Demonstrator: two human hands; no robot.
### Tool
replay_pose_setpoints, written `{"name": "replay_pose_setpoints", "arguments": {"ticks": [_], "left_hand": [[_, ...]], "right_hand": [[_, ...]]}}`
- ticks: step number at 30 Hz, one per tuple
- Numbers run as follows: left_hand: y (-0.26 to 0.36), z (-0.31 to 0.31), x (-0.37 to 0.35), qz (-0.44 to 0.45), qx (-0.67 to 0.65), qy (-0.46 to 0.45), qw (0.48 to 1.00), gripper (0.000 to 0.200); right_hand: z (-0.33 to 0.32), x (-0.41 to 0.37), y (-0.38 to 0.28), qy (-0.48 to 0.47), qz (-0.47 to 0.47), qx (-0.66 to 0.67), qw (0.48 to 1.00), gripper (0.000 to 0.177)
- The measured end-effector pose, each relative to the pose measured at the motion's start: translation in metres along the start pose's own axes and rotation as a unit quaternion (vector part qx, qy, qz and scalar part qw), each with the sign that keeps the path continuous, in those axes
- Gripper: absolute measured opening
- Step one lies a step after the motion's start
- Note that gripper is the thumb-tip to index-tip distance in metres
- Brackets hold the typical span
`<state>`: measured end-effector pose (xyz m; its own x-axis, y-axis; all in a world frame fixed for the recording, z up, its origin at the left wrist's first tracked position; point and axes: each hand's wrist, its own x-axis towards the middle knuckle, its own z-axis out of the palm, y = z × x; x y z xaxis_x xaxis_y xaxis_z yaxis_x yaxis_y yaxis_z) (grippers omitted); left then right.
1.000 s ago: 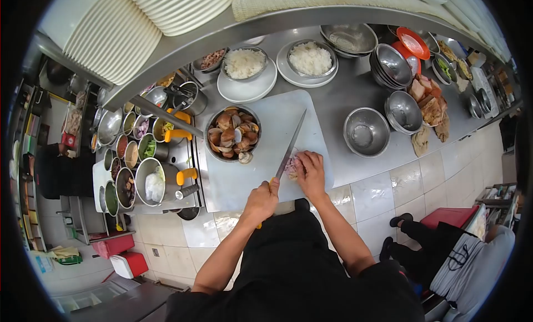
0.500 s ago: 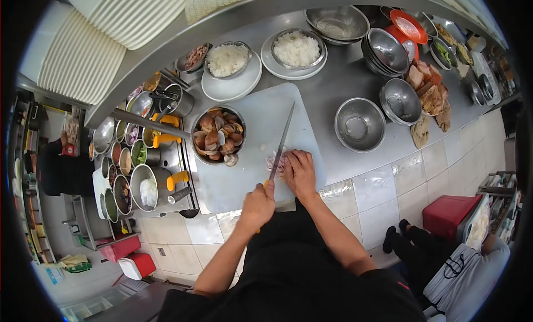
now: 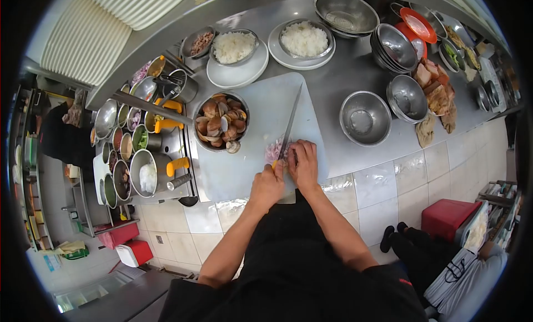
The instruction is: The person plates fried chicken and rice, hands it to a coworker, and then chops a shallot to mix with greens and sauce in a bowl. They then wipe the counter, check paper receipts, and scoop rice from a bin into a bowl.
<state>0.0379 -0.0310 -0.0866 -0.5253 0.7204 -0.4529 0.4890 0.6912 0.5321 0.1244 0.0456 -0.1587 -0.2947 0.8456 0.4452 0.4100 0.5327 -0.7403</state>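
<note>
In my left hand [image 3: 267, 186] is the yellow handle of a long kitchen knife [image 3: 291, 117]; the fingers are closed round it. Its blade points away over a white cutting board [image 3: 239, 175]. Beside the blade, my right hand [image 3: 303, 165] has its fingers curled and pressed down at the right edge of chopped red onion [image 3: 273, 149]. Pieces under those fingertips are mostly hidden. A steel bowl full of brown clams [image 3: 222, 122] stands at the board's left side, with one shell at its rim.
Two bowls of white rice [image 3: 234, 47] sit on plates behind the board. Steel bowls [image 3: 365, 118] and cooked meat [image 3: 438, 97] are to the right. Ingredient pots with yellow handles [image 3: 177, 166] crowd the left. A steel shelf edge [image 3: 233, 11] runs overhead; another person [image 3: 422, 244] is at lower right.
My left hand has moved forward and right with the knife, closer to my right hand. More chopped onion shows left of the blade. The whole view has shifted slightly.
</note>
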Motion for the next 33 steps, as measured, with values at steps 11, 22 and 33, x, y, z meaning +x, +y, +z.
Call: {"name": "replay_pose_setpoints", "arguments": {"ticks": [11, 22, 33], "left_hand": [[0.019, -0.003, -0.012, 0.029, 0.017, 0.051, 0.998, 0.05], [0.029, -0.016, -0.021, -0.023, -0.024, -0.022, 0.999, 0.058], [0.04, -0.005, -0.023, -0.093, -0.082, -0.069, 0.99, 0.053]], "right_hand": [[0.003, -0.001, 0.001, 0.002, -0.026, -0.058, 0.998, 0.017], [-0.021, 0.001, 0.015, -0.061, 0.034, 0.066, 0.995, 0.016], [-0.027, -0.003, 0.014, -0.074, -0.044, 0.004, 0.996, 0.016]]}}
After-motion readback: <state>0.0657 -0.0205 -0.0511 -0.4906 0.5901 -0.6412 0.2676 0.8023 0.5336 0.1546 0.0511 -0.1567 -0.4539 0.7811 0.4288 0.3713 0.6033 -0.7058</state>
